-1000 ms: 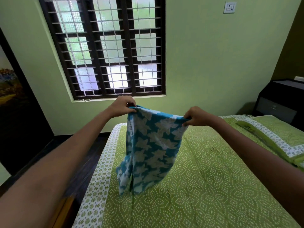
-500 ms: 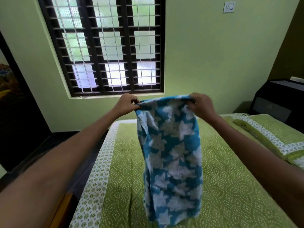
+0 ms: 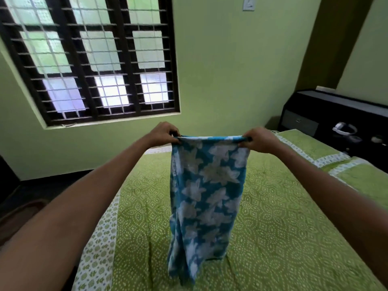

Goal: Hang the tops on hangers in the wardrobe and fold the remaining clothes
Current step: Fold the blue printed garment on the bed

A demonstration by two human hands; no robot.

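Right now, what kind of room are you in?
Most likely a bedroom. There is a bed with a green patterned cover, pillows at its far end, and a dark headboard by the wall. Both hands hold a blue flowered cloth above the bed.

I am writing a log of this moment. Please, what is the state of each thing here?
Blue floral garment: held up, hanging, lower end on the bed.
Left hand: grips its top left corner.
Right hand: grips its top right corner.
Bed: covered with green sheet.
Window: shut.
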